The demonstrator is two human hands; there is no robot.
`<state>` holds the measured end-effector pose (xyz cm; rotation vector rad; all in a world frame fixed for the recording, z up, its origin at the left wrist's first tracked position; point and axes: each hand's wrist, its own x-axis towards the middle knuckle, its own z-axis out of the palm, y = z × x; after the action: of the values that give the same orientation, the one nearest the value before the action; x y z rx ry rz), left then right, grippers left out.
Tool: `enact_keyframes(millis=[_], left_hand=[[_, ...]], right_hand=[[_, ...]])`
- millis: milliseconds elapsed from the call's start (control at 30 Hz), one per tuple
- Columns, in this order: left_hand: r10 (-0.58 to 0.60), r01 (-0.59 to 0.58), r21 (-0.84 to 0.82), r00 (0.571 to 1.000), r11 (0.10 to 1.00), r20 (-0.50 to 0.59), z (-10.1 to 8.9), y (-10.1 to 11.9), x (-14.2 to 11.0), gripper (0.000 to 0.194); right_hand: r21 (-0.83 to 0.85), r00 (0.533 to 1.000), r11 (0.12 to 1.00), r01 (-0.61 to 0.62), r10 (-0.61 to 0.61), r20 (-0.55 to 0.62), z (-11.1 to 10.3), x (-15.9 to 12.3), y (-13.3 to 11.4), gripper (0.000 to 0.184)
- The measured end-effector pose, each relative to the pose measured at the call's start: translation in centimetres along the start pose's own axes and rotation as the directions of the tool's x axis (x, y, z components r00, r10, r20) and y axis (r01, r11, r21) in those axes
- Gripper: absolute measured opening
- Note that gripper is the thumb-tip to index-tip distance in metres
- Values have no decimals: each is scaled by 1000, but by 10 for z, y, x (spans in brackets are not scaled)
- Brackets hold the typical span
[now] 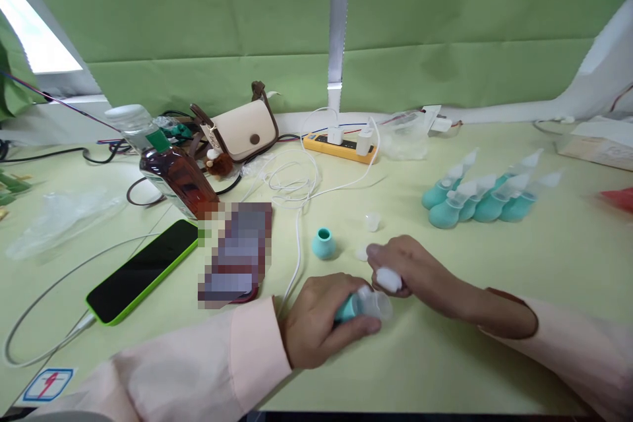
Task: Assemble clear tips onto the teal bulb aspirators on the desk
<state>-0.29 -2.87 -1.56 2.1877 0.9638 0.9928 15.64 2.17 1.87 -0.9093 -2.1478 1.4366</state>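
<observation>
1. Bulb of teal colour [347, 309], with a translucent top [376, 304], is in the lower middle of the frame, tilted with its top toward the right. The left hand [316, 323] has its grip pressed around it, thumb below and fingers above. What is inside, I cannot tell.
2. Just beside it, the right hand [408, 262] has its grip curled closed on a white piece [388, 279].
3. Near the right thumb is a small pale piece [362, 253]; I cannot tell whether it is pinched or lies on the surface [459, 369].
4. Near the centre, an open teal bulb [324, 247] stands upright; its mouth looks dark and its content is hidden.
5. Behind the right hand is a small translucent cup [372, 222].
6. At the right, several teal bulbs [444, 214] stand close together with translucent nozzles [515, 186].
7. At the left, a bottle [173, 178] contains reddish-brown liquid.
</observation>
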Motion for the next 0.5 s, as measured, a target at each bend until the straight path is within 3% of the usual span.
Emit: enact_keyframes(millis=[100, 200, 333, 433, 500], left_hand=[[43, -43, -17, 999, 999, -11, -2, 0, 0, 19], [19, -20, -41, 1000, 999, -15, -4, 2, -1, 19], [0, 1, -45, 1000, 999, 11, -4, 5, -1, 21], [-75, 76, -27, 997, 997, 3, -3, 6, -1, 19], [-128, 128, -26, 992, 991, -4, -1, 5, -2, 18]], right_hand=[[41, 997, 996, -73, 75, -37, -8, 5, 1, 42], [-261, 996, 965, -21, -1, -85, -26, 7, -5, 41], [-688, 993, 719, -94, 22, -113, -50, 7, -6, 40], [-830, 979, 520, -203, 112, -169, -56, 9, 8, 40], [-868, 973, 442, -226, 135, -185, -56, 10, 20, 39]])
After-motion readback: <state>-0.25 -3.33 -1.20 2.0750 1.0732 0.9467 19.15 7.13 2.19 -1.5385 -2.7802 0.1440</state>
